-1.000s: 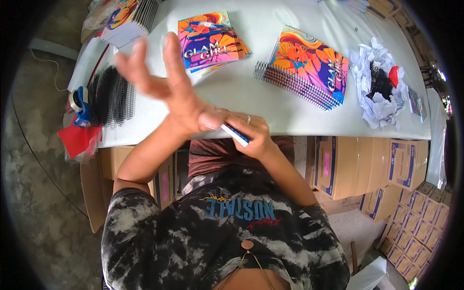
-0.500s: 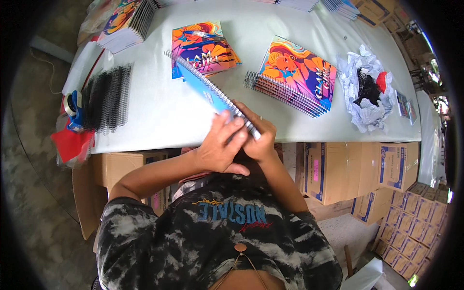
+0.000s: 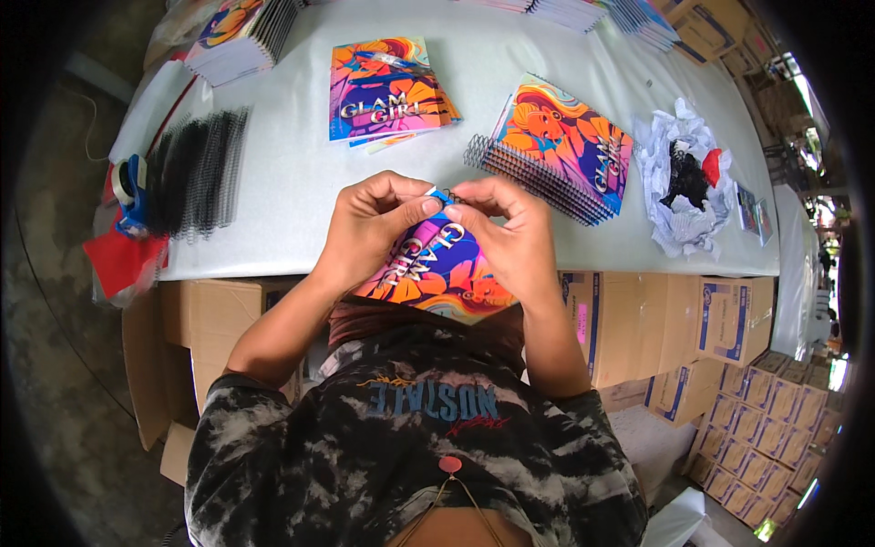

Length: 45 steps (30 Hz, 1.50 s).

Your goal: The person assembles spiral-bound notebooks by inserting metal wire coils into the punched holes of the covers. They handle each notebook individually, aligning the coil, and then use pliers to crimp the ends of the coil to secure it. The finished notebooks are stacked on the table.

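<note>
Both hands are close together, thumbs and fingers pinching the upper corner of a notebook (image 3: 447,260) held over the table's near edge, in front of the person's lap. The left hand (image 3: 365,228) covers the notebook's left edge and the right hand (image 3: 521,232) hides much of its right side, so only the middle of the bright cover shows. A bit of dark coil (image 3: 449,194) peeks out between the fingertips; which finger presses on it is hard to make out, and the rest of the binding is hidden. On the table (image 3: 292,219), a pen (image 3: 387,61) lies on a small pile (image 3: 372,96) whose lower layers show only as slivers. To its right sits a fanned stack (image 3: 576,137) of spiral notebooks, just beside crumpled paper (image 3: 674,219) around a black tangle (image 3: 685,178) too dark to read. At left, loose black coils (image 3: 205,173) blur into one mass beside a blue tape dispenser (image 3: 134,196). The stack (image 3: 244,50) at upper left and the blue-edged one (image 3: 643,23) at upper right are cut off by the top edge.
</note>
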Each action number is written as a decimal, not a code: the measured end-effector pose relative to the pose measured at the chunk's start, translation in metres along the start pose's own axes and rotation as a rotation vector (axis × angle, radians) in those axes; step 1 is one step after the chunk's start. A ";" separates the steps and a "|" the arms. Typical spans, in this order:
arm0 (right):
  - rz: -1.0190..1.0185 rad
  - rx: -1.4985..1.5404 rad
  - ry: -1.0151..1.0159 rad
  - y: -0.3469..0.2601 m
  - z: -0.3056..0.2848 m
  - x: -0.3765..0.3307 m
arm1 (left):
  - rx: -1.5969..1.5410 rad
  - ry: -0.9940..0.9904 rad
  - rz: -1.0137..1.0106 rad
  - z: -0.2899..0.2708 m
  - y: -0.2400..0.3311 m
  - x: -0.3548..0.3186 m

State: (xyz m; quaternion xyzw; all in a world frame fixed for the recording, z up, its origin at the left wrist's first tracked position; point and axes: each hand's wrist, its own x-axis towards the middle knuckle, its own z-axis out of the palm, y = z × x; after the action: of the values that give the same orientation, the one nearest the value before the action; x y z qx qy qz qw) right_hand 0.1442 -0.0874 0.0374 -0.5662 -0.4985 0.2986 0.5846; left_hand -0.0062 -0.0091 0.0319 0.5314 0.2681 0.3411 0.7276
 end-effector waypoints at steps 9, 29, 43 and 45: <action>0.094 -0.127 -0.365 0.008 -0.004 -0.002 | -0.070 -0.100 -0.060 -0.006 -0.009 -0.005; -0.047 -0.243 0.127 0.005 -0.016 -0.024 | 0.091 -0.301 -0.196 -0.007 0.007 0.031; -0.471 -0.036 1.118 0.024 -0.154 -0.004 | 0.297 0.156 0.609 0.095 0.045 0.103; -0.387 -0.025 1.054 0.073 -0.169 0.002 | 0.275 0.215 0.648 0.110 0.013 0.144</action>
State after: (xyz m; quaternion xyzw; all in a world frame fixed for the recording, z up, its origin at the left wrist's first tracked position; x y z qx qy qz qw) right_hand 0.3164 -0.1338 -0.0085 -0.5441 -0.2371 -0.1435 0.7919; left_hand 0.1633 0.0409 0.0719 0.6426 0.2041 0.5686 0.4713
